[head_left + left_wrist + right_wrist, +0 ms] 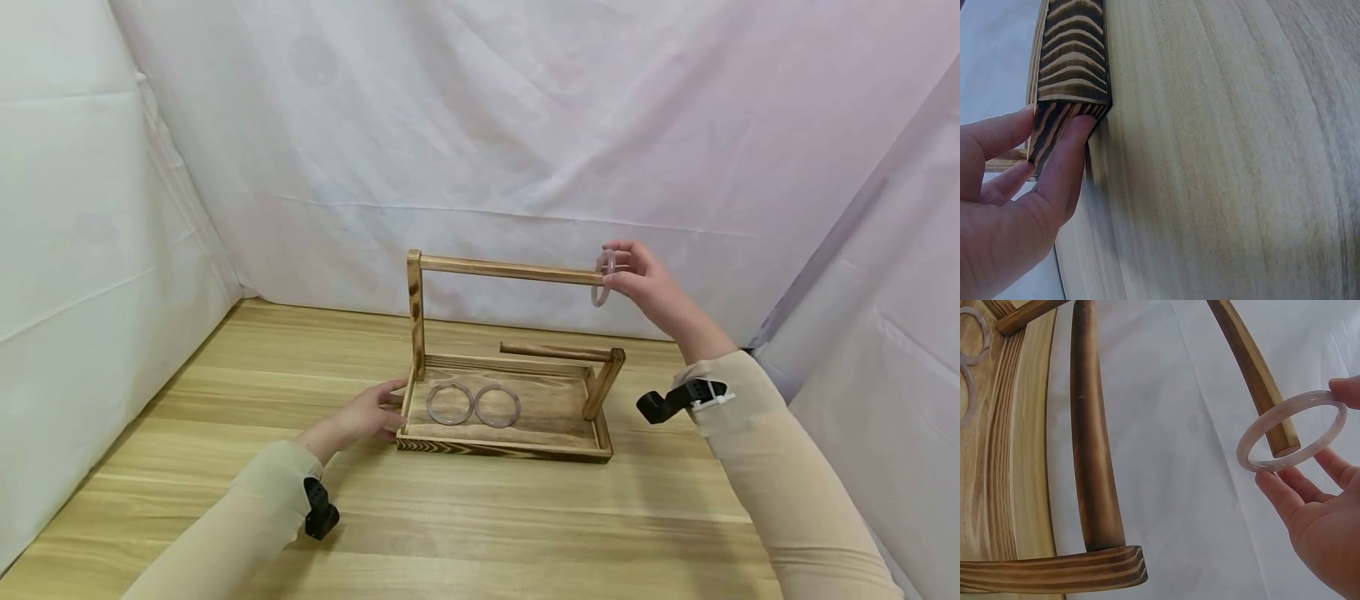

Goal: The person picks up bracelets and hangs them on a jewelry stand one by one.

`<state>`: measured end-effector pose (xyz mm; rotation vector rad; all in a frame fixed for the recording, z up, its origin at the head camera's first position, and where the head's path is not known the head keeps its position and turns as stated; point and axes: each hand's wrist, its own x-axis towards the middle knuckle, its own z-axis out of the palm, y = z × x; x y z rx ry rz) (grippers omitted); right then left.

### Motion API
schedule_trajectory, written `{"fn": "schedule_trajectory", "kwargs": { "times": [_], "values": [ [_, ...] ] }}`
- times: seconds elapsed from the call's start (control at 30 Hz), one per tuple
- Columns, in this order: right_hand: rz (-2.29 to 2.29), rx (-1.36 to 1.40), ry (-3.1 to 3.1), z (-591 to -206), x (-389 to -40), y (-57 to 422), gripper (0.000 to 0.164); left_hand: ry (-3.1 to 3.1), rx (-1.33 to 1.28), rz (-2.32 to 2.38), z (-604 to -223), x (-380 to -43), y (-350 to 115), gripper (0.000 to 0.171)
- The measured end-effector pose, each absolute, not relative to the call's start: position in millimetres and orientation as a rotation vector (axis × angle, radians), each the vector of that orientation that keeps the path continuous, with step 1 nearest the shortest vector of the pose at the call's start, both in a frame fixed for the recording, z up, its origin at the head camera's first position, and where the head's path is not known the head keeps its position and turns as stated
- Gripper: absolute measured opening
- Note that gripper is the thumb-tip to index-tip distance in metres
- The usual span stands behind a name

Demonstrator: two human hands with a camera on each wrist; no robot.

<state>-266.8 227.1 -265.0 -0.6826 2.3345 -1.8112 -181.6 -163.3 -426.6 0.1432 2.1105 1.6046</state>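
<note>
A wooden stand has a shallow tray [551, 455] with an upper rod [510, 269] and a lower rod [555, 351]. My right hand [647, 279] holds a pale translucent bangle [1254, 439] between thumb and fingertips. The bangle encircles the free end of the upper rod, as the right wrist view shows. At the tray's left end, my left hand [366, 414] grips the short wall, its fingers [1060, 153] reaching to the rim. Inside the tray lie a bangle [430, 406] and another bangle [517, 408], side by side and flat.
The stand rests on a light wood-grain table [480, 525]. White cloth [487, 150] hangs behind and at both sides. A left post [417, 317] and a right post [602, 387] bear the rods. Black wrist mounts sit on both sleeves.
</note>
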Motion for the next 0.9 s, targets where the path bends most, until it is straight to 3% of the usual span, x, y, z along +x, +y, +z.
{"fn": "schedule_trajectory", "kwargs": {
  "times": [0.9],
  "values": [
    [-1.797,-0.831,2.3,-250,-279,222,0.03,2.116,0.148,1.614,-426,-182,-161,0.07]
  ]
}}
